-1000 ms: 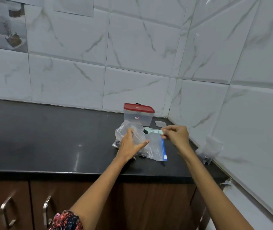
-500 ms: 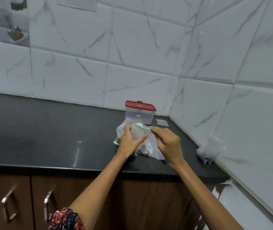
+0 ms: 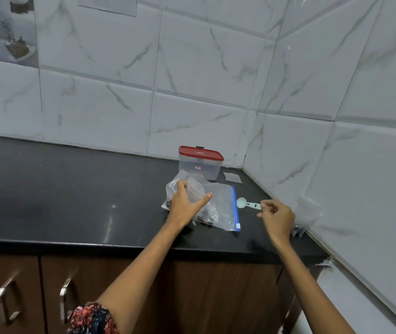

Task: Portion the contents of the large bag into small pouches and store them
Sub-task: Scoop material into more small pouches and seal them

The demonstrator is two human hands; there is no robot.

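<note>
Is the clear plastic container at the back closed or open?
Closed. The red lid sits flat and level on the clear plastic container, covering its whole rim with no visible gap.

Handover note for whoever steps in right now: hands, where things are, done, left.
Left hand: grips a small pouch, held up over the large bag on the counter.
Right hand: holds nothing, fingers loosely curled just off the scoop, which lies on the counter right of the bag.
Red-lidded box: behind the bag, lid on.
Done: pouch possibly filled; contents unclear.
Left: seal it, store it, portion what remains.
</note>
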